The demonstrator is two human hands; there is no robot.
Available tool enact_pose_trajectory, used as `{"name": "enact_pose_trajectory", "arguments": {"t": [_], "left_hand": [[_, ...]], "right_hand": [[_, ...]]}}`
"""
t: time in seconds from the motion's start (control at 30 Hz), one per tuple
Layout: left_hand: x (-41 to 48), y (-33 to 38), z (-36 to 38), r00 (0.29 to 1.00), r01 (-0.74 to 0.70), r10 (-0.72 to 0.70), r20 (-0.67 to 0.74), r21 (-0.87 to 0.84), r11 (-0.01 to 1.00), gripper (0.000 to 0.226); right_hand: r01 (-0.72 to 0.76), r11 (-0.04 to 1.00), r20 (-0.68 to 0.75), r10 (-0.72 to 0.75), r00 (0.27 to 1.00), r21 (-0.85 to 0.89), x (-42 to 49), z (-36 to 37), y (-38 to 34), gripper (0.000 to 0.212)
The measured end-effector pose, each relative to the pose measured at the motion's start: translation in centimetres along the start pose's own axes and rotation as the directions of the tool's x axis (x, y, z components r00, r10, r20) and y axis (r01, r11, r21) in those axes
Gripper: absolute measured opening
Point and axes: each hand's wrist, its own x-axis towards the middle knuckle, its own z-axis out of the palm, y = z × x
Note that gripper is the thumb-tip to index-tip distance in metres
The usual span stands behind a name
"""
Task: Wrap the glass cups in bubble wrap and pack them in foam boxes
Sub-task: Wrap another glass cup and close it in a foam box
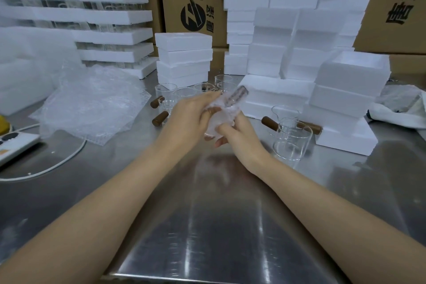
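Note:
Above the middle of the steel table, both hands hold one glass cup (224, 110) covered in bubble wrap, its brown wooden handle pointing up and away. My left hand (191, 115) grips it from the left, my right hand (235, 136) from below right. Bare glass cups with brown handles (168, 99) stand behind the hands, and two more (291, 138) to the right. A heap of bubble wrap sheets (92, 104) lies at the left. An open foam box (355, 71) tops a stack at the right.
Stacks of white foam boxes (184, 57) line the back, in front of cardboard cartons (191, 2). Foam trays with glassware (110, 16) rise at the back left. A power strip with a white cable (16, 143) lies at the left edge, a crumpled cloth (398, 108) at the right.

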Motion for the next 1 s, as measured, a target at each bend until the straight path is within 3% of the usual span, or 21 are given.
{"name": "enact_pose_trajectory", "arguments": {"t": [0.13, 0.3, 0.43, 0.5, 0.63, 0.73, 0.87, 1.0], "left_hand": [[0.0, 0.0, 0.1, 0.992, 0.100, -0.100, -0.076, -0.007, 0.995, 0.037], [-0.4, 0.3, 0.7, 0.981, 0.153, -0.137, -0.136, 0.112, 0.982, 0.026], [-0.3, 0.7, 0.9, 0.993, 0.107, -0.097, -0.061, 0.176, 0.979, 0.018], [-0.5, 0.8, 1.2, 0.995, 0.101, -0.104, 0.003, 0.188, 0.977, 0.025], [-0.9, 0.8, 1.6, 0.978, 0.167, -0.186, 0.098, 0.178, 0.970, 0.015], [-0.9, 0.7, 1.8, 0.971, 0.213, -0.227, 0.075, 0.155, 0.965, 0.036], [-0.9, 0.3, 1.9, 0.954, 0.290, -0.299, 0.031, 0.160, 0.943, 0.016], [-1.0, 0.2, 1.9, 0.962, 0.261, -0.269, 0.044, 0.137, 0.956, 0.020]], "right_hand": [[0.042, 0.999, 0.013, -0.041, 0.999, -0.019, -0.3, 0.2, 0.2, 0.025], [0.121, 0.913, 0.007, -0.128, 0.992, -0.389, -0.4, 0.1, 0.6, 0.035], [0.107, 0.902, -0.061, -0.146, 0.987, -0.417, -0.3, 0.0, 0.3, 0.019], [0.052, 0.888, -0.101, -0.110, 0.989, -0.457, 0.0, -0.5, 0.3, 0.021], [0.033, 0.764, -0.087, -0.117, 0.989, -0.645, 0.1, -0.8, 0.3, 0.024], [0.107, 0.640, -0.031, -0.201, 0.979, -0.761, 0.0, -0.8, 0.3, 0.021], [0.221, 0.596, 0.084, -0.249, 0.965, -0.772, 0.0, -0.5, 0.6, 0.020], [0.160, 0.684, 0.000, -0.228, 0.974, -0.712, 0.2, -0.5, 0.7, 0.015]]}}
